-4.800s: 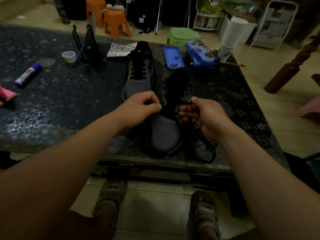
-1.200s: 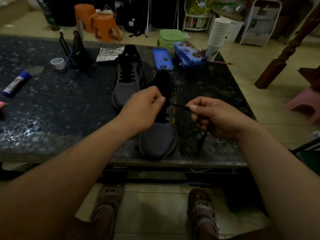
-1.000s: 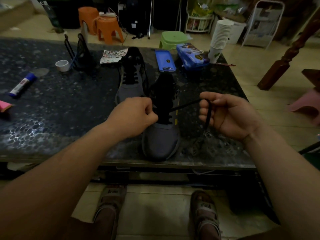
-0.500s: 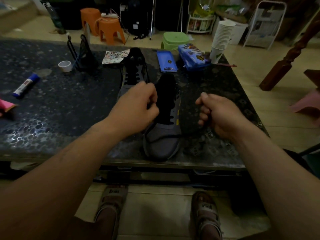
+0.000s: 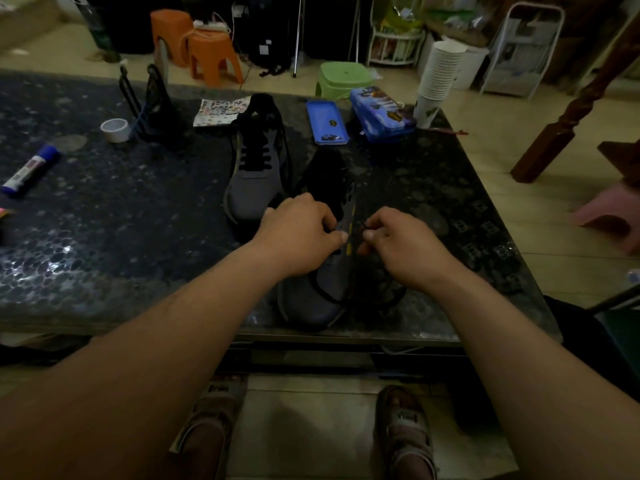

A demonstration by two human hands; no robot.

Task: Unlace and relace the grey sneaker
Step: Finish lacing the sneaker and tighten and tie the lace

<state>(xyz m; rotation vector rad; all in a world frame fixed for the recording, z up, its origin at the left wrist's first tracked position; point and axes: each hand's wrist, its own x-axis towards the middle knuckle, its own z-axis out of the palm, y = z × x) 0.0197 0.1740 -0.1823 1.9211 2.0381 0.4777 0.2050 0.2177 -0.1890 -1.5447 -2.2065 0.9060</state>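
Note:
A grey sneaker (image 5: 311, 299) lies on the dark stone table (image 5: 104, 220), toe toward me at the near edge. Its black lace (image 5: 329, 296) trails loose over the toe and off to the right. My left hand (image 5: 301, 233) rests on the shoe's left side with fingers closed at the eyelets. My right hand (image 5: 398, 244) pinches the lace end just right of the eyelet row. A second grey sneaker (image 5: 256, 168), laced in black, stands farther back to the left.
Behind the shoes lie a blue tray (image 5: 327, 123), a blue pencil case (image 5: 381, 112) and a stack of paper cups (image 5: 438, 77). A tape roll (image 5: 114, 129), a black stand (image 5: 156, 102) and a glue stick (image 5: 31, 169) sit at left. Stools stand on the floor beyond.
My right hand moved in from the right toward the eyelet row, the lace no longer stretched out sideways. My left hand lowered onto the shoe's left side.

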